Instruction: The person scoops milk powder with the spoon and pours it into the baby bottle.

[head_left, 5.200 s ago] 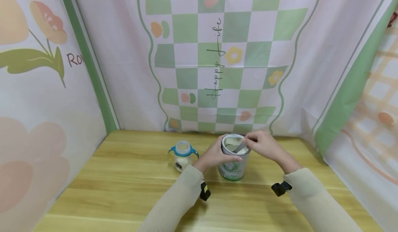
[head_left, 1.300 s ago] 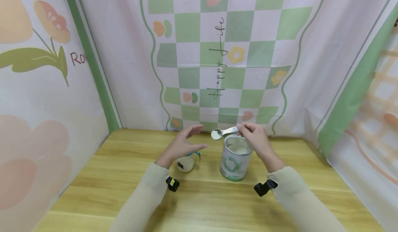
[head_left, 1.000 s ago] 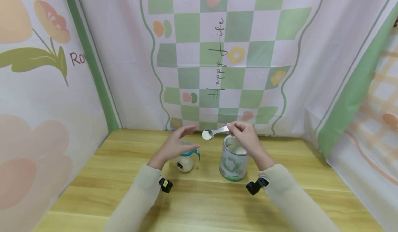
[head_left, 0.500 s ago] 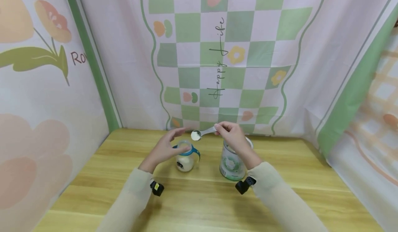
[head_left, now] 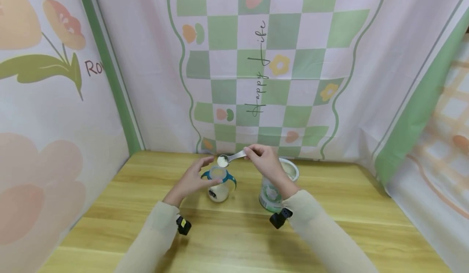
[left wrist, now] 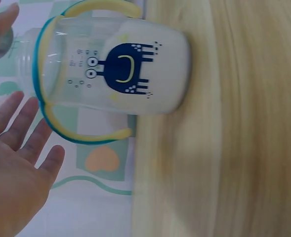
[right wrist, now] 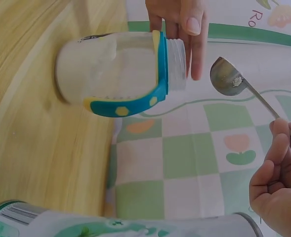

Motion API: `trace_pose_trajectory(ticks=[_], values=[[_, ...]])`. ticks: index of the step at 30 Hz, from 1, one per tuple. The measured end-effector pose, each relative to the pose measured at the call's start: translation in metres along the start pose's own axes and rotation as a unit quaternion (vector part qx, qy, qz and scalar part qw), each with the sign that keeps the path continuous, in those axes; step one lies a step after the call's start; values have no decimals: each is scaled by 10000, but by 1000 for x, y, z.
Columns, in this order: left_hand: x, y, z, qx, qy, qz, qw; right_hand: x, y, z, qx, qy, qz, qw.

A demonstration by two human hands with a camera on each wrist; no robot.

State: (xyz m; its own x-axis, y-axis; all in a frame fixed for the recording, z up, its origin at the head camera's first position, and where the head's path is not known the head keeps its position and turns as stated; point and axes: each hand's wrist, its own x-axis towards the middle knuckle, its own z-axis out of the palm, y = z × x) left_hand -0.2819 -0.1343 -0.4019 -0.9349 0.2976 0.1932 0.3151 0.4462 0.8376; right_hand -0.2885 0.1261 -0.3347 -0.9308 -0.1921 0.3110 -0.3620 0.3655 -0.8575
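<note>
A clear baby bottle [head_left: 218, 191] with blue-and-yellow handles and a dark cartoon creature stands upright and uncapped, whitish contents in its lower part. My left hand [head_left: 190, 184] curves loosely beside its neck, fingers spread and thumb in front; the left wrist view shows those fingers [left wrist: 21, 126] relaxed near the collar. Between thumb and fingers my right hand [head_left: 264, 162] pinches the handle of a metal measuring spoon [head_left: 236, 156]. The spoon's bowl [right wrist: 228, 76], with white powder in it, hangs just above the bottle's mouth. An open powder tin [head_left: 270, 195] stands behind my right wrist, partly hidden.
Everything stands on a wooden table [head_left: 227, 240]. A printed curtain [head_left: 253, 77] with green checks hangs right behind the table's far edge, and more patterned cloth [head_left: 44, 151] closes off the left side.
My right hand has lifted the powder-filled spoon out of the tin and carried it left to above the bottle. My left hand has let go of the tin and moved left beside the bottle.
</note>
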Motion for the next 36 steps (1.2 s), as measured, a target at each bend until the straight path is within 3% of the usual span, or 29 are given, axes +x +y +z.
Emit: trace_pose_trajectory(ticks=[9,19,30,33,36], values=[[4,-12,11,-162,-40,-114,9998,1,3,11,-226,-69,-469,9986],[3,-15,19,-421,35,-324,9986,-2,11,21,-638,157,-855,9942],[3,-24,21,-567,-66,-602,9966,-9,16,34,-908,290,-909,9913],[3,-25,21,-596,-56,-584,9965,-11,18,36,-1015,312,-1150,9877],[3,-25,21,-682,-46,-570,9960,-11,22,37,-1293,357,-1700,9763]])
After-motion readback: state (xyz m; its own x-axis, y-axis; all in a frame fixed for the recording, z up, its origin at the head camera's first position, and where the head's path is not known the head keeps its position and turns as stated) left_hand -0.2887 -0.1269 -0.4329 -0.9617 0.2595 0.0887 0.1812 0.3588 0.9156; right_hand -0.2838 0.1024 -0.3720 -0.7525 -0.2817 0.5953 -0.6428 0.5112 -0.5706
